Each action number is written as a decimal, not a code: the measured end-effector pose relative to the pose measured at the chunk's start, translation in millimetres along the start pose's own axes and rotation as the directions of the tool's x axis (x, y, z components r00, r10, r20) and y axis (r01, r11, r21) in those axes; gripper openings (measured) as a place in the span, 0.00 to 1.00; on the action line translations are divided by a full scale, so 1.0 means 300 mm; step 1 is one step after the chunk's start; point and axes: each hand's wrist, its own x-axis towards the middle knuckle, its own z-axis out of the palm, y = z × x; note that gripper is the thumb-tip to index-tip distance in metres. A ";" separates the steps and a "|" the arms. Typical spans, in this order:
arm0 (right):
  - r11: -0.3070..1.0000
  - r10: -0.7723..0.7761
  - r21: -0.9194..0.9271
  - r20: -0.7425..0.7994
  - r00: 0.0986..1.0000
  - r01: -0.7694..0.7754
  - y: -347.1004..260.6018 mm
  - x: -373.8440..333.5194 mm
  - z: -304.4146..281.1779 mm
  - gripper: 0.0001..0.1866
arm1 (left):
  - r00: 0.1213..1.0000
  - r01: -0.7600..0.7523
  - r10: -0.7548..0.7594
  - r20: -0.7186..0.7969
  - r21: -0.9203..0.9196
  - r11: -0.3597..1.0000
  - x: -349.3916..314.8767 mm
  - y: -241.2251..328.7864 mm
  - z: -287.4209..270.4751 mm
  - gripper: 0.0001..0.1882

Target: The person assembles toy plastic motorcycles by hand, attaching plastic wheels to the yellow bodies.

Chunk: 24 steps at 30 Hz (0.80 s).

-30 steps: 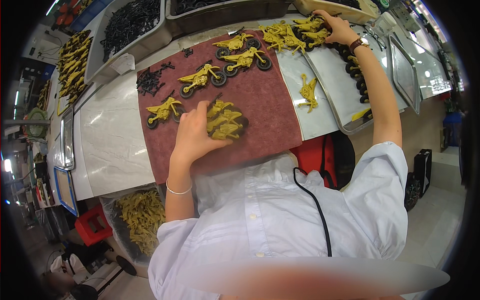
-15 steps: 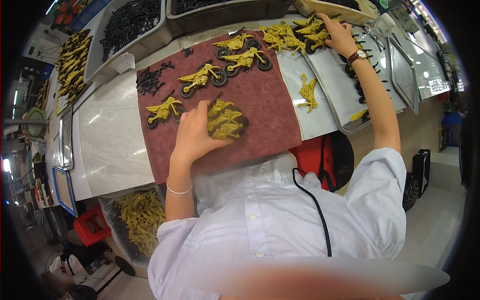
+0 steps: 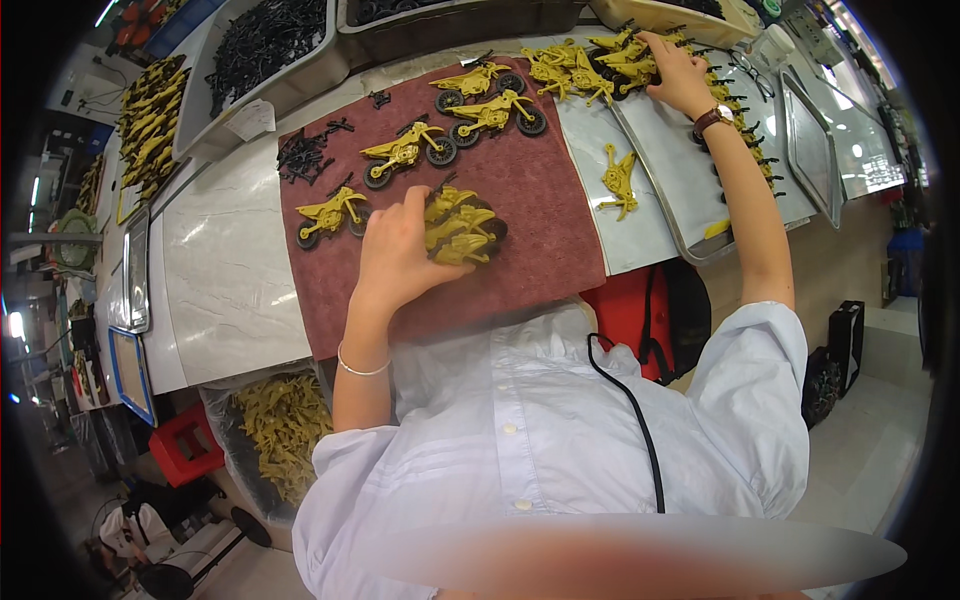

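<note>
My left hand (image 3: 392, 252) is closed around a bundle of yellow toy motorcycles (image 3: 462, 232) with black wheels, held above the maroon cloth (image 3: 540, 235); the bundle is slightly blurred. At the far right, my right hand (image 3: 680, 78) reaches over the tray's far end, its thumb and fingers around more yellow toy motorcycles (image 3: 630, 62) standing packed together. Several finished-looking toy motorcycles (image 3: 403, 147) lie on the cloth, one of them just left of my left hand. A loose yellow motorcycle body (image 3: 619, 181) without wheels rests between the cloth and the tray.
A metal tray (image 3: 690, 250) holds a row of toy motorcycles along its right side. Small black parts (image 3: 305, 152) lie at the cloth's far left. Grey bins (image 3: 335, 60) of black parts stand behind. Below the table, a lined box holds yellow bodies (image 3: 285, 430), near a red stool (image 3: 185, 445).
My left hand has shifted slightly to the right with its bundle. My right hand stays at the same group of toy motorcycles. The whole view has moved a little.
</note>
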 end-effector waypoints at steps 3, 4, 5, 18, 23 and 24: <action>1.000 0.010 0.029 -0.036 0.999 -0.009 -0.014 -0.018 -0.025 0.44 | 1.000 -0.007 0.007 -0.002 0.014 1.000 0.007 0.008 -0.002 0.43; 1.000 0.009 0.030 -0.037 0.999 -0.008 -0.035 -0.027 -0.038 0.44 | 1.000 -0.004 0.004 0.003 0.021 1.000 0.011 0.011 -0.005 0.43; 0.995 -0.009 0.094 -0.136 0.991 0.022 -0.065 -0.042 -0.056 0.43 | 1.000 -0.007 0.007 0.004 0.022 1.000 0.021 0.020 -0.009 0.43; 0.791 0.216 0.610 -0.218 0.952 -0.039 -0.283 -0.639 -0.272 0.21 | 0.971 -0.232 0.236 0.033 -0.091 0.968 0.541 0.274 0.133 0.47; 0.757 0.211 0.640 -0.050 0.976 -0.131 -0.256 -0.815 -0.238 0.19 | 0.967 -0.246 0.244 0.071 0.017 0.969 0.836 0.460 0.293 0.52; 0.672 0.232 0.717 0.033 0.972 -0.185 -0.267 -0.827 -0.217 0.18 | 0.971 -0.227 0.223 0.086 0.045 0.973 0.891 0.486 0.343 0.53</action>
